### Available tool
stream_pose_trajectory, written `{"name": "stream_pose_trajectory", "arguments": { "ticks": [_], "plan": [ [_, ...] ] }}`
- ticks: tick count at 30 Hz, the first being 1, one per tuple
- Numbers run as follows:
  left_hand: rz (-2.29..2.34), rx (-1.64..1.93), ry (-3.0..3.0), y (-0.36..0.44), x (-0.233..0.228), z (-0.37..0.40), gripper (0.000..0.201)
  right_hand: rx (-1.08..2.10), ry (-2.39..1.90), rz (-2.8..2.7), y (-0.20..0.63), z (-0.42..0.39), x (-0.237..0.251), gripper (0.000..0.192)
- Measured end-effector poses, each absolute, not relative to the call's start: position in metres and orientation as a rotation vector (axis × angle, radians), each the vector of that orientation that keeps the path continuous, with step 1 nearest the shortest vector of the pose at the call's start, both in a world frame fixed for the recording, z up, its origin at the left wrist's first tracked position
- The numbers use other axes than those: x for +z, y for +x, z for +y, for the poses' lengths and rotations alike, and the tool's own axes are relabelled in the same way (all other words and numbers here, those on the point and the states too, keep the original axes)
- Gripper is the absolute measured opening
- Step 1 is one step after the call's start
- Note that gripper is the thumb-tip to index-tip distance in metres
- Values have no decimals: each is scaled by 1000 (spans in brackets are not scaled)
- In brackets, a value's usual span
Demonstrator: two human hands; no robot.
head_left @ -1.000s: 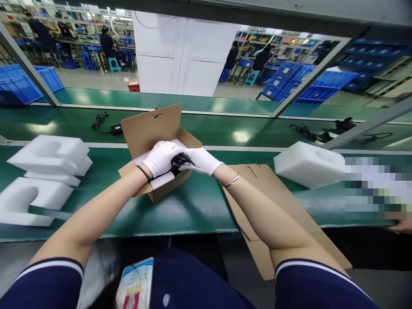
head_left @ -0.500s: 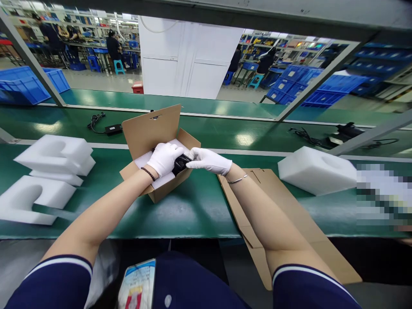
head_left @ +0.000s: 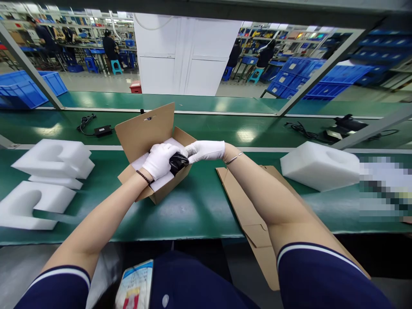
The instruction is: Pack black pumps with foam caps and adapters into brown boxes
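Note:
An open cardboard box (head_left: 170, 189) stands on the green bench with its lid raised, lined with white foam (head_left: 162, 182). A shiny black object (head_left: 178, 163) sits in the opening; its kind does not show. My left hand (head_left: 160, 160), in a white glove, is closed over the object's left side, its fingertips partly hidden. My right hand (head_left: 206, 151), gloved too, reaches in from the right, with thumb and fingers pinched at the object's right end by the box wall.
White foam blocks (head_left: 53, 156) stand at the left, and another foam block (head_left: 318, 167) at the right. Flat cardboard (head_left: 257, 231) lies under my right arm, over the bench edge. Behind, a black adapter with cable (head_left: 103, 131) and black cabled parts (head_left: 349, 124) lie on the green surface.
Both hands still work at the black object in the box. More of the object's shiny top shows between them, and my right hand has shifted slightly. The whole view has moved a little.

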State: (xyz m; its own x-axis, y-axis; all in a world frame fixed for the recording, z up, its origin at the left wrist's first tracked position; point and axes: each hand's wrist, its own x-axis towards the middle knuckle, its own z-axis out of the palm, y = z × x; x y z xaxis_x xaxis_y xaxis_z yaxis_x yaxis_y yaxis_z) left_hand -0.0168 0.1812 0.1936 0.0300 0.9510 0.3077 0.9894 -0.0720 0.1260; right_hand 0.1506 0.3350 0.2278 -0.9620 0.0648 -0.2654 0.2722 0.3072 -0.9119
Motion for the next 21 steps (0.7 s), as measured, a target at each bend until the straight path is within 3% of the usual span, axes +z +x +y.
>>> {"name": "stream_pose_trajectory", "arguments": {
  "ticks": [6,12,14,16,18,21],
  "plan": [
    [-2184,-676,-2092,-20,198,179,25,-1166,557,2910,128,322,227,6],
    [-2191,-204,-2116,-17,204,179,37,-610,506,2939,113,316,234,7],
    [-2215,-136,-2099,-15,209,182,36,-813,443,2864,116,319,236,6],
    [-2239,-151,-2098,-13,213,185,31,-1188,350,2731,122,324,238,18],
    [-2251,-195,-2104,-14,216,187,29,-1366,278,2649,128,327,240,31],
    [-2238,-153,-2132,-19,214,187,30,-1040,302,2739,129,324,245,34]
  ]
}}
